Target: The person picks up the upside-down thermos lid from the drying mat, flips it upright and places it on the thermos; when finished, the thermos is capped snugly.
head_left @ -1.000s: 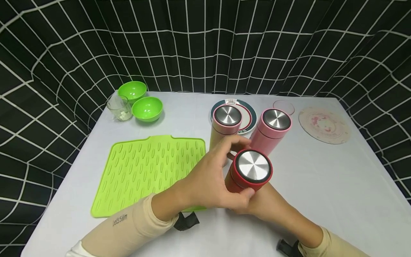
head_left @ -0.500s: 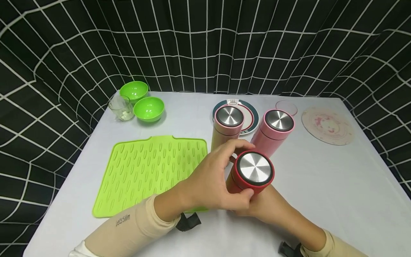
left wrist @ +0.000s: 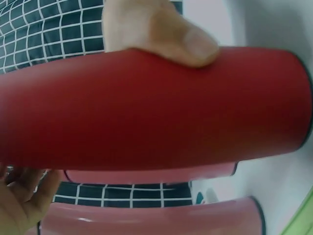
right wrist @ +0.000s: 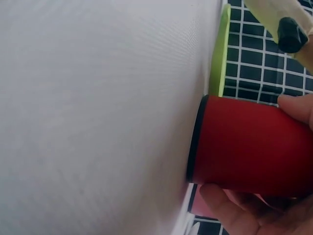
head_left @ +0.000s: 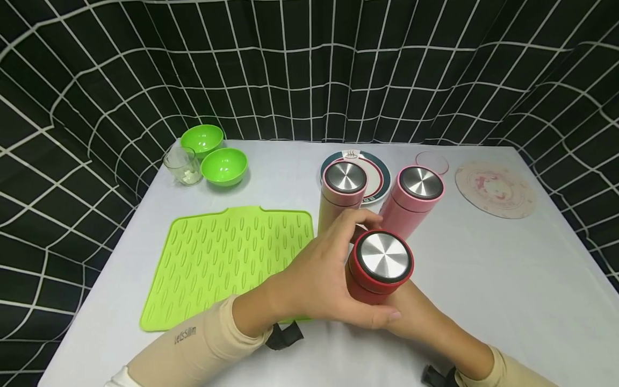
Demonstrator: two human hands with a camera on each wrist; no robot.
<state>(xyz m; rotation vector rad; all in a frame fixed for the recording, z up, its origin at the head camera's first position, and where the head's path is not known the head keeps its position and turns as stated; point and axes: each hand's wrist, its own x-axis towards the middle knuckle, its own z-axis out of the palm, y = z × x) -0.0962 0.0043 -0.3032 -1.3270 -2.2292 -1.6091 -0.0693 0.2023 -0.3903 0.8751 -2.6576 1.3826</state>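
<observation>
A red insulated flask (head_left: 384, 258) with a brushed-steel lid top stands near the table's front, roughly upright. My right hand (head_left: 418, 312) grips its body; in the right wrist view the thumb and fingers (right wrist: 227, 210) lie on opposite sides of the red wall. My left hand (head_left: 314, 274) is spread wide around the upper part, its thumb extended in front of the lid and its fingers behind. In the left wrist view the fingers (left wrist: 46, 188) sit beside the flask's upper end. Just behind stand a pale pink flask (head_left: 340, 196) and a pink flask (head_left: 411, 199).
A green ridged mat (head_left: 232, 258) lies to the left. Two green bowls (head_left: 224, 166) and a glass cup (head_left: 182, 166) stand at the back left. A rimmed plate (head_left: 379, 177) is behind the flasks, a patterned round mat (head_left: 495, 188) at the right. A gridded black cloth (head_left: 309, 70) borders the table.
My left thumb has moved down and away from the red flask's lid, so the left hand is wider. The right hand keeps its grip. The view has shifted slightly.
</observation>
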